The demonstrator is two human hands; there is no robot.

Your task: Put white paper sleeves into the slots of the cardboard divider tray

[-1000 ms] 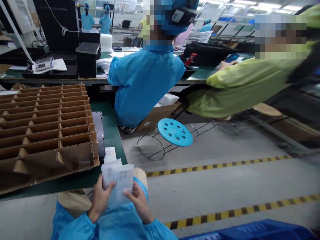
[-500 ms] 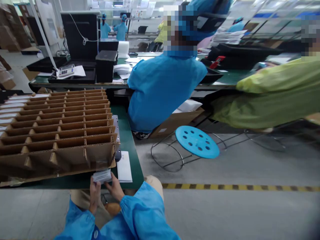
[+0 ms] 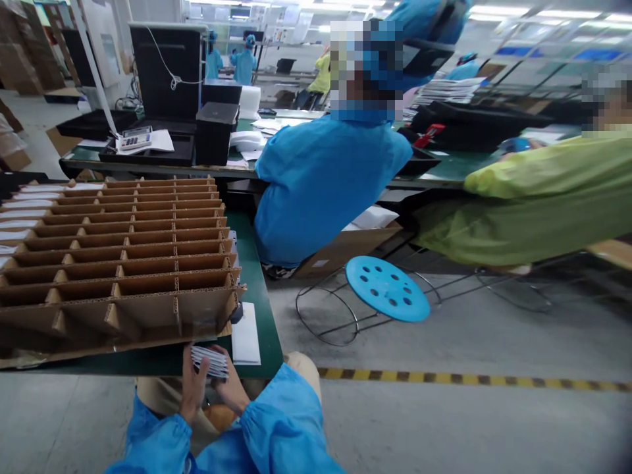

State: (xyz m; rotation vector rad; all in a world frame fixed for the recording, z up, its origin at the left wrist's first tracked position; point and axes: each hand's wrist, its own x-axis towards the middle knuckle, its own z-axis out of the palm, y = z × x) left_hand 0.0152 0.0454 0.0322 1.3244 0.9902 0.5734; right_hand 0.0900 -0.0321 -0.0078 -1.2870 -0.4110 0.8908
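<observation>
Paper stack point(image 3: 210, 363) is at the front edge of the green worktop point(image 3: 268, 342), left of its front right corner, near the cardboard divider point(image 3: 202, 309). Left hand point(image 3: 193, 387) and right hand point(image 3: 231, 390) hold its opposite ends, the fingers point(image 3: 202, 372) parted only by its width. Its thin sheets point(image 3: 212, 359) look light, bendable, probably sliding apart easily; these ends need gentle, even pressure.

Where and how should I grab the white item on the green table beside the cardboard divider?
Probably pinch the white item by its right edge, coming from the right: it lies flat, green tabletop shows along that side, and the cardboard divider stands close on its left. The left hand and right hand hold the white bundle, so one would need freeing.
</observation>
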